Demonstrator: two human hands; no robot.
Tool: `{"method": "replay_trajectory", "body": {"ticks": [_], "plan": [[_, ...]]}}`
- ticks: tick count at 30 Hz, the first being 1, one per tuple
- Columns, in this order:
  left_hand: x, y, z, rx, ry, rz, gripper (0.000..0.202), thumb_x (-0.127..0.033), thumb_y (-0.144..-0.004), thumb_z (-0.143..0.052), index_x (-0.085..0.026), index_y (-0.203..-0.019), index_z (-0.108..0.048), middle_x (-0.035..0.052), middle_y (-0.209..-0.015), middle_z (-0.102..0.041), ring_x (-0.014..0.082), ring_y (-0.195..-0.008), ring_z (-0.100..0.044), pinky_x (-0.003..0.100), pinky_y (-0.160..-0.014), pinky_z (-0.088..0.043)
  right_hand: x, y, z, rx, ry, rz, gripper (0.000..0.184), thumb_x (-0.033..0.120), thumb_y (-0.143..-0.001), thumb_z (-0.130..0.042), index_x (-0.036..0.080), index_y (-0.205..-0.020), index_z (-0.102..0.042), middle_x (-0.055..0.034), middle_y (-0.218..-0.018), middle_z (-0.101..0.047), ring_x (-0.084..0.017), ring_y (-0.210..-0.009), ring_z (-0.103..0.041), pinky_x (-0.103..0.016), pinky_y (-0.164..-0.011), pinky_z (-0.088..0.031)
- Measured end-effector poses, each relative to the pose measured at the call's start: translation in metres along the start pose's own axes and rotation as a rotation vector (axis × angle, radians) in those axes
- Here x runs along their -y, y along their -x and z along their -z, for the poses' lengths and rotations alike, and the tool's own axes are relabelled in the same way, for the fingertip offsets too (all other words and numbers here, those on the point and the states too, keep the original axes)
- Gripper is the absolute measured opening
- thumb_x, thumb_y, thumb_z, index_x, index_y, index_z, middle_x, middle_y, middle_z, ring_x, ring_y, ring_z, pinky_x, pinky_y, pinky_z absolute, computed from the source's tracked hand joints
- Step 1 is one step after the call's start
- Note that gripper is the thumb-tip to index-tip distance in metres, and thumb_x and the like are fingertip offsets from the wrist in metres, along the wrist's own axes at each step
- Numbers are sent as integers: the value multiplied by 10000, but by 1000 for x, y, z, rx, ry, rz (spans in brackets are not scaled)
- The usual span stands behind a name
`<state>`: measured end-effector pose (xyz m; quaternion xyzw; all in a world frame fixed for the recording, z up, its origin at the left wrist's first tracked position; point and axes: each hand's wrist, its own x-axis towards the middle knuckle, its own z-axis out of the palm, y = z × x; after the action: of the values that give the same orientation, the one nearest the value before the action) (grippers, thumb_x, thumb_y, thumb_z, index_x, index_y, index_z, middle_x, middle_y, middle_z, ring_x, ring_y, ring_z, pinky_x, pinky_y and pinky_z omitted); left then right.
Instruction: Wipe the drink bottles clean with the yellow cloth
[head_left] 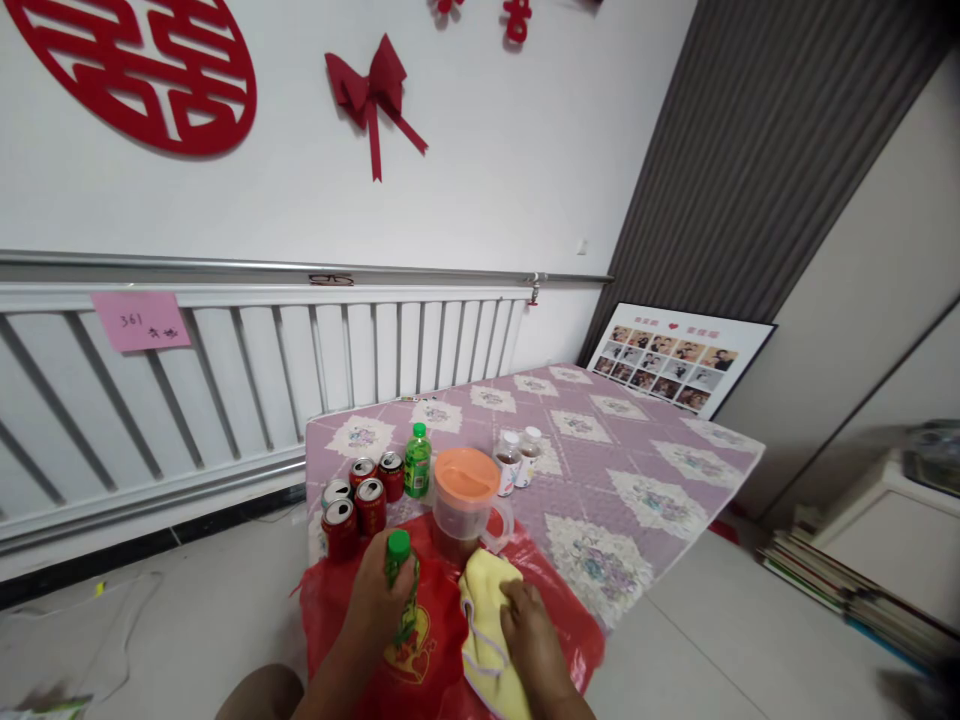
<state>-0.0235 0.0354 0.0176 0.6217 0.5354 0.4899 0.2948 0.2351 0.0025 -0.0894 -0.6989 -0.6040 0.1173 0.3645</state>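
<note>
My left hand (379, 595) is wrapped around a small green bottle (400, 565) with a green cap, held upright over a red plastic bag (337, 620) on the table. My right hand (529, 625) presses on a yellow cloth (484, 600) that lies on the same red bag, fingers curled over it. Just beyond both hands stands a clear pitcher (465, 505) with an orange lid.
Several red cans (360, 500) cluster left of the pitcher, with another green bottle (418, 460) behind them. Two small clear bottles (519, 458) stand to its right. The table has a purple patterned cover (637, 450). A photo board (679, 355) leans on the wall; books (840, 585) lie on the floor.
</note>
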Motion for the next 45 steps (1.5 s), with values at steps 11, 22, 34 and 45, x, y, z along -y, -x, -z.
{"method": "replay_trajectory", "body": {"ticks": [11,22,34,45], "plan": [[3,0,-3,-16,11,7,179,-345,-825,-504,-208,-915,-578,38,-877,-653,215,-803,-613,368,-791,-506,-7,-41,73,117,-45,28,275,311,-784,-442,214,-774,-700,-67,-833,-760,-241,-824,-707,-348,-812,-555],[1,1,-2,-19,3,27,196,-350,-815,-522,-208,-928,-596,29,-884,-666,213,-812,-627,343,-771,-512,16,-9,54,282,432,-276,838,504,-792,-596,232,-1546,-354,-149,-1646,-302,-411,-1504,-259,-651,-1090,-364],[-3,1,-1,-14,13,61,236,-416,-787,-533,-213,-898,-583,40,-864,-680,225,-784,-647,357,-750,-528,26,3,60,244,551,-349,759,393,-891,-531,143,-1565,-288,-175,-1609,-360,-354,-1457,-374,-549,-1096,-401],[-2,2,-1,12,30,63,248,-396,-810,-541,-209,-967,-585,28,-851,-683,222,-770,-644,358,-738,-529,2,0,57,132,174,-406,703,252,-882,-501,-43,-1495,-324,-323,-1345,-593,-383,-1235,-623,-466,-1044,-453]]}}
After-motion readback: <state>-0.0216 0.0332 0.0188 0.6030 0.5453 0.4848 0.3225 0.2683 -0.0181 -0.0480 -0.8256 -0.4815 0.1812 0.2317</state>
